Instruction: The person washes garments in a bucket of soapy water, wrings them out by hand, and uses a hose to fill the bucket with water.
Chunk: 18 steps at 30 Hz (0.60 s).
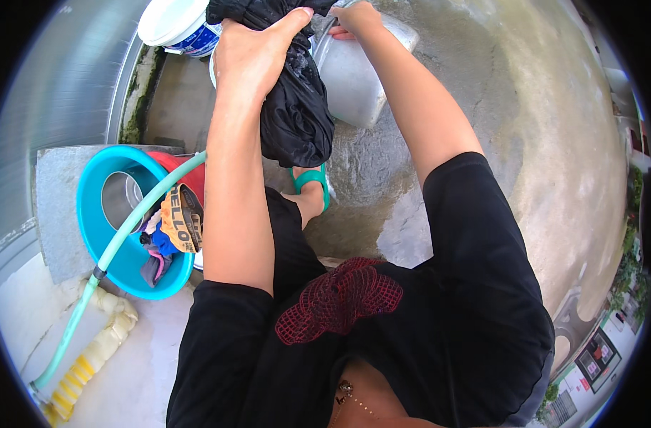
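A dark, wet black garment [297, 118] hangs bunched at the top middle, its lower end drooping above my foot in a green sandal [313, 177]. My left hand [250, 57] is closed around its upper part, thumb pointing up and to the right. A stretch of the same cloth runs along the top edge to my right hand [357, 20], whose fingers are curled at its end; the picture's edge partly cuts off this grip. Just behind the right fingers is a silvery metal pot [357, 78], tilted on the wet floor.
At the left stands a turquoise basin [90, 214] holding a metal bowl [122, 200] and bunched clothes [158, 246]. A pale green hose [118, 239] crosses over it. A white bucket [172, 25] stands at the upper left. Wet concrete floor [497, 107] spreads to the right.
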Each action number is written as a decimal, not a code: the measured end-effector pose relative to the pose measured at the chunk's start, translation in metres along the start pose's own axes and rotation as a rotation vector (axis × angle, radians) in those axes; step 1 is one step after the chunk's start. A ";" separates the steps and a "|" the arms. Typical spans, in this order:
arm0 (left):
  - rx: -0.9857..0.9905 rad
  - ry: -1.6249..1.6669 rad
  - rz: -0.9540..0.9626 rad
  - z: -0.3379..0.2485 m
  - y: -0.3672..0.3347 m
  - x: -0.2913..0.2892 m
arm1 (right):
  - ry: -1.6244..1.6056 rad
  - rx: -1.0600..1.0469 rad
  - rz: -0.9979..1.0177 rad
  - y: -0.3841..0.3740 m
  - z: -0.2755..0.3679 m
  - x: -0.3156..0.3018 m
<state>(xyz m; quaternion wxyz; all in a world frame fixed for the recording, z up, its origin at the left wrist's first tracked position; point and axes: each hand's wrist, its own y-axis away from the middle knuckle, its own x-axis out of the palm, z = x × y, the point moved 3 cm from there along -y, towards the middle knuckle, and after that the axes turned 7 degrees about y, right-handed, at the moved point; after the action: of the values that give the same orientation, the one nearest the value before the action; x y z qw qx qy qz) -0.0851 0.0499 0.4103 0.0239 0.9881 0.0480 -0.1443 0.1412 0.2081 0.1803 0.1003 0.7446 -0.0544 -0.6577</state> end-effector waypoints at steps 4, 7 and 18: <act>-0.022 -0.047 -0.046 0.016 -0.010 -0.005 | 0.003 0.048 -0.062 0.004 0.030 -0.008; -0.003 -0.026 -0.075 0.036 -0.015 -0.037 | -1.111 0.444 0.080 0.043 0.077 -0.046; 0.042 -0.080 -0.095 0.041 -0.016 -0.026 | -1.504 0.657 -0.069 0.200 -0.062 0.033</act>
<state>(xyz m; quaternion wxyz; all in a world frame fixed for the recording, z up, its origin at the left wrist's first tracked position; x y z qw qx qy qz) -0.1231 0.0606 0.3778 -0.0016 0.9785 0.0909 -0.1854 0.2175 0.0110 0.1992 -0.2061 0.0974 -0.2740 -0.9343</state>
